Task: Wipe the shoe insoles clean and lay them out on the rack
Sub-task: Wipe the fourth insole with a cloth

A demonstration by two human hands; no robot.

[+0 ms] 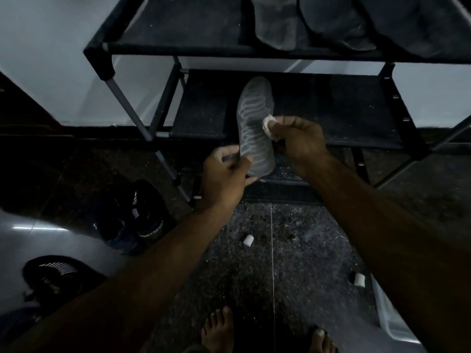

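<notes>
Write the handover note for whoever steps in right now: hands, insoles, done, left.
Left hand grips the heel end of a grey wave-patterned insole, held up in front of the rack's lower shelf.
Right hand pinches a white wipe against the insole's right edge, mid-length.
Done: three grey insoles lie side by side on the top shelf.
Left: finish wiping this insole, then lay it on the rack. Black shoes stand on the floor at left; whether they hold more insoles cannot be told.
</notes>
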